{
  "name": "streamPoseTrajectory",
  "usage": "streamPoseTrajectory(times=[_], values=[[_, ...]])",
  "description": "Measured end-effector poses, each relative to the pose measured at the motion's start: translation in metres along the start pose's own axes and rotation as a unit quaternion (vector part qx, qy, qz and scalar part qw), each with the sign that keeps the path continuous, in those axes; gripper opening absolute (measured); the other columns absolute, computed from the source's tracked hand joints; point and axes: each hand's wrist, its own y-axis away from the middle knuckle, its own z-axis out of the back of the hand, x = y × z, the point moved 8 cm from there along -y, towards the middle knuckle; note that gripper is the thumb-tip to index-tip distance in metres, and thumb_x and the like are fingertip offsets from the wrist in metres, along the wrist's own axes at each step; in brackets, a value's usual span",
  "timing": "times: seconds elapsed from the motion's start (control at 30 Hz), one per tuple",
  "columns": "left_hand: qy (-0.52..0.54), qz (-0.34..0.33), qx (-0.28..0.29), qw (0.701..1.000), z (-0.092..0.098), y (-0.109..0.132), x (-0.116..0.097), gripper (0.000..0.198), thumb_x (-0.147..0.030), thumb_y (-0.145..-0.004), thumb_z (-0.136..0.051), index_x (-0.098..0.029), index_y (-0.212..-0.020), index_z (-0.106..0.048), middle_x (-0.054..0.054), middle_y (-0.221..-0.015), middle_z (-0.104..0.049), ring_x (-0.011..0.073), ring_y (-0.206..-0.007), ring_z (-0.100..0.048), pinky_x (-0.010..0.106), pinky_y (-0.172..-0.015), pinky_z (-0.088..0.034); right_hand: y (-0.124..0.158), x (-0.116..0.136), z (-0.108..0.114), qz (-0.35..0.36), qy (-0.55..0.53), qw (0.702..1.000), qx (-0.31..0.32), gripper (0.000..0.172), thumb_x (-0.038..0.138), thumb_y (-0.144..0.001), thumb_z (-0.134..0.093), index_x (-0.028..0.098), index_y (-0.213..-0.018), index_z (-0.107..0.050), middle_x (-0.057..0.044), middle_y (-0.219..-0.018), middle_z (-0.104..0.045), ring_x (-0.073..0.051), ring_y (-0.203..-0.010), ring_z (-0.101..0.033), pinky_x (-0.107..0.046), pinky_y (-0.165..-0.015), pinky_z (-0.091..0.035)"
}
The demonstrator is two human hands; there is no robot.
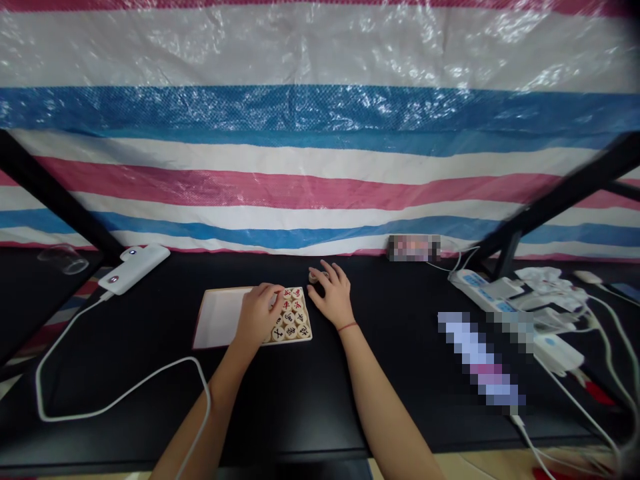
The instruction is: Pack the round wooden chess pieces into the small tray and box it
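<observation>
An open, shallow box [310, 327] holds several round Chinese chess pieces [291, 331] in rows, marked with red and black characters. My left hand [257, 312] lies over the box, its fingers reaching across the upper pieces and covering part of them. Thumb and index finger are apart, with no piece visible in their grip. Just right of the box, my right hand [333, 293] rests low over the black table with its fingers spread. Beneath those fingers, a few loose chess pieces [313, 277] show in part. A red string circles the right wrist.
The box's pale flat panel [220, 317] extends left. A white power bank [135, 269] trails a cable [115, 408] across the left forearm. At right are a power strip [480, 288] with chargers and a blurred-out device [480, 360]. A striped sheet [300, 187] hangs behind.
</observation>
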Motion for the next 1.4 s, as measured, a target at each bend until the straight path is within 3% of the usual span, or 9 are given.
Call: streamPoseTrajectory(times=[0.23, 0.43, 0.57, 0.77, 1.0, 1.17, 1.4], values=[[-0.003, 0.003, 0.001, 1.000, 0.000, 0.000, 0.000, 0.017, -0.022, -0.089, -0.050, -0.021, -0.090, -0.067, 0.004, -0.091, -0.070, 0.0189, -0.086, -0.066, 0.034, -0.083, -0.049, 0.003, -0.002, -0.009, -0.012, 0.001, 0.999, 0.031, 0.037, 0.035, -0.083, -0.060, 0.031, -0.120, -0.063, -0.005, -0.140, -0.050, -0.033, -0.131, -0.036, -0.051, -0.101, -0.035], [-0.001, 0.003, 0.003, 1.000, 0.000, 0.000, 0.003, 0.017, -0.023, -0.089, -0.050, -0.021, -0.092, -0.067, 0.004, -0.091, -0.070, 0.0183, -0.086, -0.065, 0.033, -0.084, -0.049, 0.002, -0.021, -0.006, -0.077, -0.045, 0.996, -0.008, 0.046, 0.031, -0.081, -0.058, 0.022, -0.126, -0.055, -0.011, -0.126, -0.059, -0.029, -0.116, -0.051, -0.045, -0.095, -0.042], [-0.015, 0.015, -0.003, 1.000, 0.003, 0.000, 0.004, 0.018, -0.022, -0.089, -0.050, -0.021, -0.091, -0.068, 0.004, -0.092, -0.070, 0.0188, -0.086, -0.065, 0.033, -0.083, -0.049, 0.002, -0.031, -0.012, -0.104, -0.052, 0.993, -0.005, 0.040, 0.024, -0.080, -0.053, 0.018, -0.119, -0.056, -0.011, -0.107, -0.066, -0.028, -0.102, -0.058, -0.044, -0.091, -0.043], [-0.051, 0.061, 0.001, 0.997, 0.006, 0.000, 0.009, 0.019, -0.023, -0.089, -0.050, -0.022, -0.093, -0.069, 0.004, -0.095, -0.071, 0.0194, -0.088, -0.064, 0.034, -0.085, -0.045, 0.001, -0.034, -0.014, -0.101, -0.059, 0.993, -0.006, 0.031, 0.024, -0.083, -0.051, 0.018, -0.112, -0.057, -0.010, -0.104, -0.068, -0.026, -0.098, -0.060, -0.042, -0.089, -0.044], [-0.161, 0.106, 0.018, 0.981, 0.004, 0.004, 0.010, 0.021, -0.028, -0.089, -0.051, -0.022, -0.087, -0.071, 0.006, -0.089, -0.073, 0.0241, -0.091, -0.061, 0.039, -0.084, -0.037, 0.001, -0.002, 0.015, -0.083, -0.043, 0.992, -0.085, 0.026, 0.030, -0.087, -0.048, 0.017, -0.106, -0.060, -0.012, -0.104, -0.067, -0.026, -0.100, -0.058, -0.040, -0.088, -0.044], [-0.159, 0.081, 0.011, 0.984, -0.007, 0.009, 0.002, 0.023, -0.029, -0.091, -0.049, -0.021, -0.084, -0.069, 0.009, -0.084, -0.074, 0.0277, -0.089, -0.062, 0.048, -0.089, -0.033, 0.006, 0.031, -0.002, -0.096, -0.142, 0.985, 0.028, 0.031, 0.037, -0.091, -0.046, 0.018, -0.113, -0.055, -0.005, -0.082, -0.070, -0.020, -0.075, -0.066, -0.030, -0.072, -0.049], [-0.137, 0.043, 0.063, 0.988, -0.024, 0.013, -0.002, 0.028, -0.025, -0.093, -0.044, -0.020, -0.114, -0.062, 0.012, -0.103, -0.073, 0.0259, -0.096, -0.064, 0.045, -0.090, -0.037, 0.007, 0.035, -0.006, -0.116, -0.167, 0.978, 0.042, 0.031, 0.040, -0.092, -0.045, 0.019, -0.113, -0.054, -0.005, -0.084, -0.072, -0.021, -0.077, -0.069, -0.029, -0.072, -0.051]])
